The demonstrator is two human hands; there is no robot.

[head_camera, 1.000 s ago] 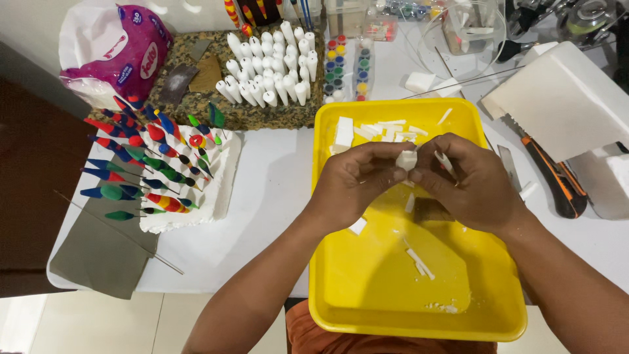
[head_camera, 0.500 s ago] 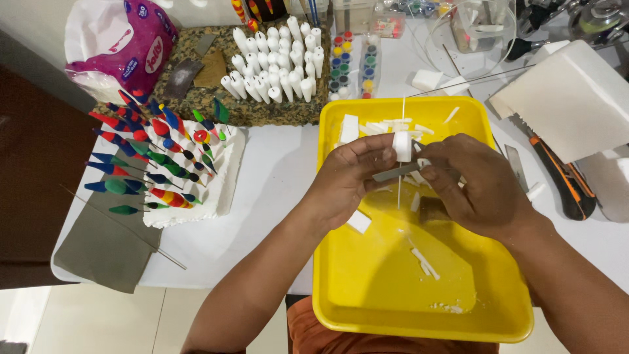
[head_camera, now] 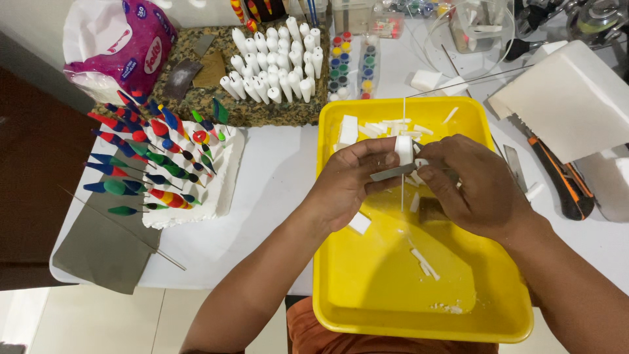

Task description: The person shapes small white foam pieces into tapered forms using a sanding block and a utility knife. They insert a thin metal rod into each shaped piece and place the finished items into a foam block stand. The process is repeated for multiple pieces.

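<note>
Shaping work is the step I judge to be in hand: at the centre of the frame, over the yellow tray (head_camera: 341,288), both hands meet on a small white foam piece (head_camera: 404,149) that sits on a thin upright wire (head_camera: 403,111). The left hand (head_camera: 350,180) has its fingers closed around the piece and the wire from the left. The right hand (head_camera: 475,180) pinches a thin grey strip (head_camera: 392,173) laid against the underside of the piece; I cannot tell whether it is a blade or an abrasive strip. My judgement is that the next move calls for a steady grip on the wire and light, controlled strokes, since the piece is small and looks easily crushed.

Containers: the tray holds white foam offcuts (head_camera: 383,128) heaped at its upper edge, a few slivers (head_camera: 422,261) lower down and crumbs near its bottom rim. Upper centre, a speckled slab carries rows of white cones (head_camera: 275,62), unpainted. Centre left, a white foam block (head_camera: 226,174) holds painted floats (head_camera: 147,160) stuck in at a slant. Paint pot strips (head_camera: 354,65) lie above the tray. An orange-and-black utility knife (head_camera: 557,174) rests at right, beside a large foam sheet (head_camera: 576,98)
</note>
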